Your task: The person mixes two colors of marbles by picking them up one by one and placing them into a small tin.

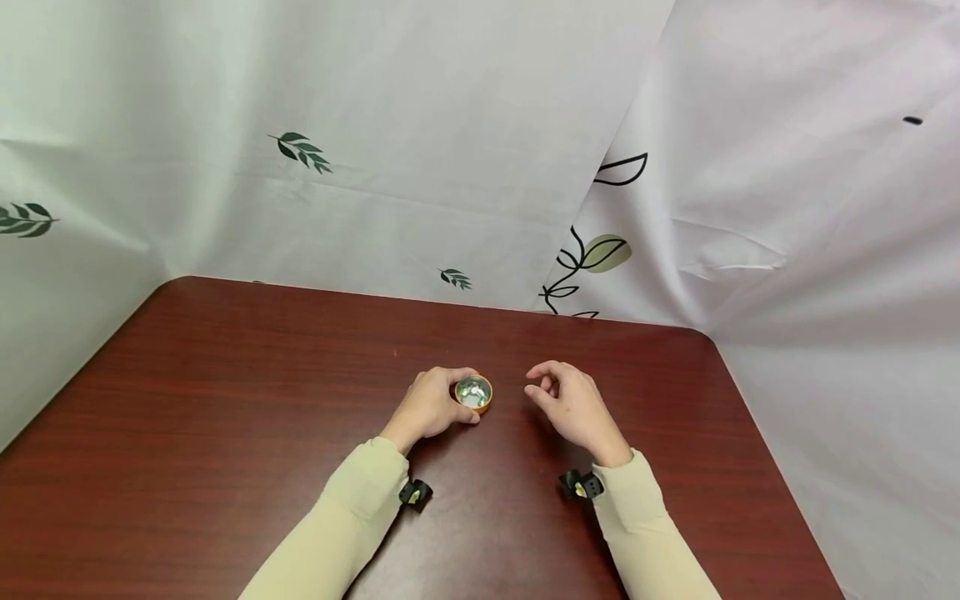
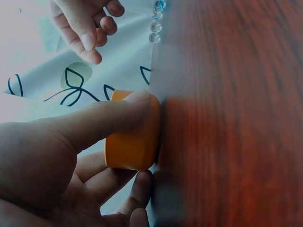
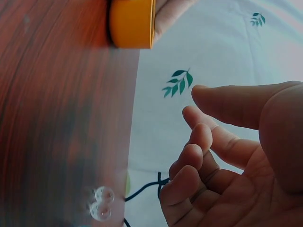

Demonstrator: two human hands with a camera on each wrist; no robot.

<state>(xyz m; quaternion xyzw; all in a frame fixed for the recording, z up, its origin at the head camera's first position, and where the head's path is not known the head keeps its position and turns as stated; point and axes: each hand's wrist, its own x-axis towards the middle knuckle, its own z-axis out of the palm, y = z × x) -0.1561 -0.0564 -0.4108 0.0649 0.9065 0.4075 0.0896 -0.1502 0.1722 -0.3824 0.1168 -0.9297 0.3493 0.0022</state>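
A small round orange cup [image 1: 474, 394] stands on the table, its inside pale and shiny; what lies in it I cannot make out. My left hand [image 1: 431, 404] holds the cup by its sides, thumb on the near wall and fingers round the far one. In the left wrist view the orange wall [image 2: 132, 146] shows behind my thumb. To the right of the cup, my right hand [image 1: 573, 404] hovers above the table with loosely bent fingers, thumb and forefinger apart, holding nothing. Clear round beads [image 2: 155, 26] lie on the table, also as blurred beads [image 3: 102, 203] in the right wrist view.
The dark red wooden table [image 1: 225, 433] has rounded far corners. White cloth [image 1: 420, 167] with leaf prints hangs behind it and along both sides. A small black device [image 1: 415, 493] is strapped to each wrist over pale sleeves.
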